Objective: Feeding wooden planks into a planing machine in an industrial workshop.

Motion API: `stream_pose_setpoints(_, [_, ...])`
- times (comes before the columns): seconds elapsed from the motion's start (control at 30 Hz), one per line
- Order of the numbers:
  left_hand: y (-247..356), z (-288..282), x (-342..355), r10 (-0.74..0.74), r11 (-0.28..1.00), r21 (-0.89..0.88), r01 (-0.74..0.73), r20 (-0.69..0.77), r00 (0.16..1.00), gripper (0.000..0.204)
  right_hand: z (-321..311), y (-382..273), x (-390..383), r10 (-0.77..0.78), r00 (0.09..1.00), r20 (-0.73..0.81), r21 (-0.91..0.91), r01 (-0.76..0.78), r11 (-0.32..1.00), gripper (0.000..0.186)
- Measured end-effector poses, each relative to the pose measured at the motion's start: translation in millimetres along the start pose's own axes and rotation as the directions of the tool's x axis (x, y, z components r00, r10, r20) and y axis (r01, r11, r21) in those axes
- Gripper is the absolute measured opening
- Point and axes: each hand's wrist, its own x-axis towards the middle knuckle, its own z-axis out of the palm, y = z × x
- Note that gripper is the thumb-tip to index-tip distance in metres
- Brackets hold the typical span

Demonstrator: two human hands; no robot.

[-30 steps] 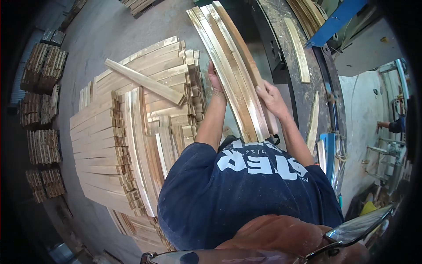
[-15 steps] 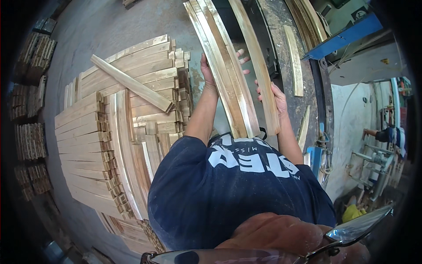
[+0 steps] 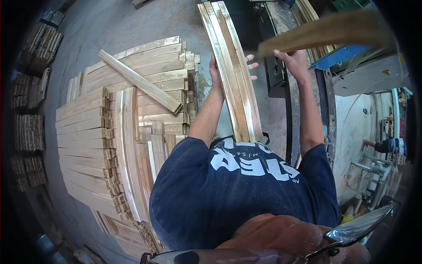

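My left hand (image 3: 215,78) is wrapped round several long wooden boards (image 3: 233,72) laid side by side. Its fingers come out past their right edge, and the boards' near ends are close to my shirt. Out to the right, my right hand (image 3: 295,62) is closed on the near end of a single wooden board (image 3: 323,34). Motion smears that board, which is held crosswise over the workbench (image 3: 283,20); its far end is too blurred to make out.
A large stack of boards (image 3: 83,132) stands on the floor to my left, with one loose board (image 3: 138,81) slanting across its top. More piles (image 3: 30,132) line the far left. A blue metal part (image 3: 340,56) juts out at right. Another person's sleeve (image 3: 384,146) shows at far right.
My right hand has swung the single board away from beside the bundle, turning it crosswise over the bench at upper right. The bundle in my left hand has shifted only slightly.
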Motion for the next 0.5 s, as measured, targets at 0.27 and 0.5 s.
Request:
stream_pose_setpoints(0.27, [-6.3,-9.7,0.2,0.022,0.998,-0.055,-0.025,-0.056,0.998,0.099,42.6,45.6,40.5,-0.503,0.850,0.156,-0.505,0.507,0.699,0.065])
stream_pose_setpoints(0.5, [-11.5,-26.3,-0.7,0.151,0.977,-0.109,-0.181,-0.237,0.960,0.078,61.3,60.7,43.5,-0.441,0.865,0.241,-0.565,0.494,0.660,0.060])
